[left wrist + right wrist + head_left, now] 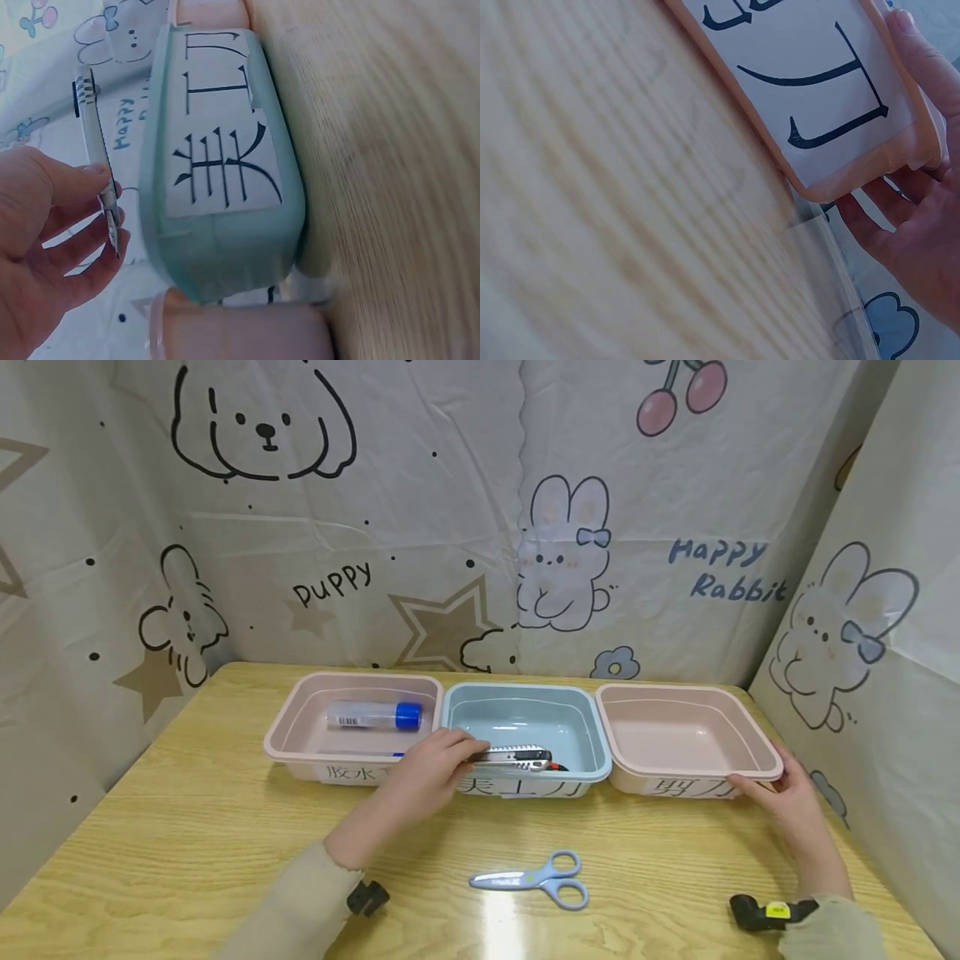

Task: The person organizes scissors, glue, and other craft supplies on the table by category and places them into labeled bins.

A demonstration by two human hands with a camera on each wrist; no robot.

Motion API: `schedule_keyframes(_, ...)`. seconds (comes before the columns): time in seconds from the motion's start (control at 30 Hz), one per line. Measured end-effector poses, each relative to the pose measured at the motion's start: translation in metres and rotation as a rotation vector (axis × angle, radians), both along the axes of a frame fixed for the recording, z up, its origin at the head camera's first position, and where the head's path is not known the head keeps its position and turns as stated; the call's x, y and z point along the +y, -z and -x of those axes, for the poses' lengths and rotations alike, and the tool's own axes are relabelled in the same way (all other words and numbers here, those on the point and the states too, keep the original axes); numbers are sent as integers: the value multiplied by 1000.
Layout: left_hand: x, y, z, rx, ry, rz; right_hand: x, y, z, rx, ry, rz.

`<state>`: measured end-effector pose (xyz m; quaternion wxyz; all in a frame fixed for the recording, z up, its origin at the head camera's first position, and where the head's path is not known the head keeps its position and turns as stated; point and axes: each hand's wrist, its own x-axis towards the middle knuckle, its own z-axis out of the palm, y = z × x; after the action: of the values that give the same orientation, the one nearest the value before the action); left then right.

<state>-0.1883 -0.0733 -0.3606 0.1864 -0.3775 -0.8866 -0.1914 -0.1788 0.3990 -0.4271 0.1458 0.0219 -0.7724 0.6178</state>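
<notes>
My left hand [431,768] pinches a silver utility knife [513,755] between thumb and fingers, over the front rim of the blue bin [525,693]. In the left wrist view the knife [93,135] is beside the bin's labelled front. Something with a red and black end [557,767] shows partly behind the knife. My right hand [791,802] grips the front right corner of the right pink bin [690,743], thumb at the front rim and fingers around the side. On the table before the bins lie light blue scissors [536,881].
The left pink bin [300,702] contains a clear tube with a blue cap [367,716] and another partly hidden blue-ended item. All three bins stand side by side on the wooden table [645,852], with written labels in front. A printed curtain [435,527] hangs behind.
</notes>
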Motion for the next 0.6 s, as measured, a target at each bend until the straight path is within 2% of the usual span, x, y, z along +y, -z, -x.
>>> schedule_keyframes(0.13, 12, 0, 13, -23, -3, -5, 0, 0, 0, 6, -6, 2)
schedule_keyframes(0.23, 20, 1, 21, -68, -16, -1, -1, -1, 1, 18, -9, -4)
schedule_keyframes(0.47, 36, 2, 39, -260, -88, 34, -1, -1, 1, 22, 1, -39)
schedule_keyframes(0.6, 43, 0, 48, -347, -98, 66, 0, 0, 0, 1, 30, -105)
